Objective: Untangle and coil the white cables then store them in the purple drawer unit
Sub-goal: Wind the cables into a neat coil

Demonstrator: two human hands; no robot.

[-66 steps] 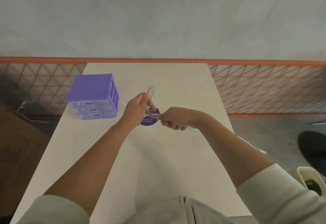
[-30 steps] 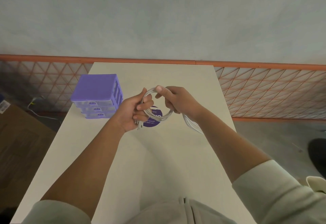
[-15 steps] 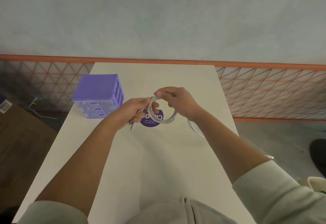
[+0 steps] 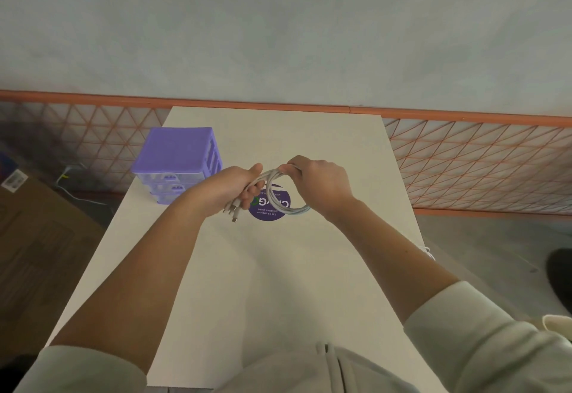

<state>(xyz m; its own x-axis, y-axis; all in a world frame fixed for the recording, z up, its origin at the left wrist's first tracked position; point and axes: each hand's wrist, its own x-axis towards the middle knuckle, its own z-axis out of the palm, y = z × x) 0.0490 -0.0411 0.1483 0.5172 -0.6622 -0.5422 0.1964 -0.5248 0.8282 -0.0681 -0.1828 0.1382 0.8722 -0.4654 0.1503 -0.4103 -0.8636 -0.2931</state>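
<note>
Both hands are raised above the worktop (image 4: pixel 278 269), holding the white cables (image 4: pixel 280 197) between them, just to the right of the purple drawer unit (image 4: pixel 179 157). The left hand (image 4: pixel 229 190) is curled around a bunch of strands, and several plug ends (image 4: pixel 234 211) stick out below its fingers. The right hand (image 4: pixel 318 180) pinches the top of a round loop of the same cables, which hangs down from its fingers over a purple round sticker (image 4: pixel 267 210) on the worktop. The drawer unit stands near the worktop's left edge, towards the far end, with its drawers all pushed in. Another white cord (image 4: pixel 428 252) shows at the worktop's right edge, well away from the drawer unit.
</note>
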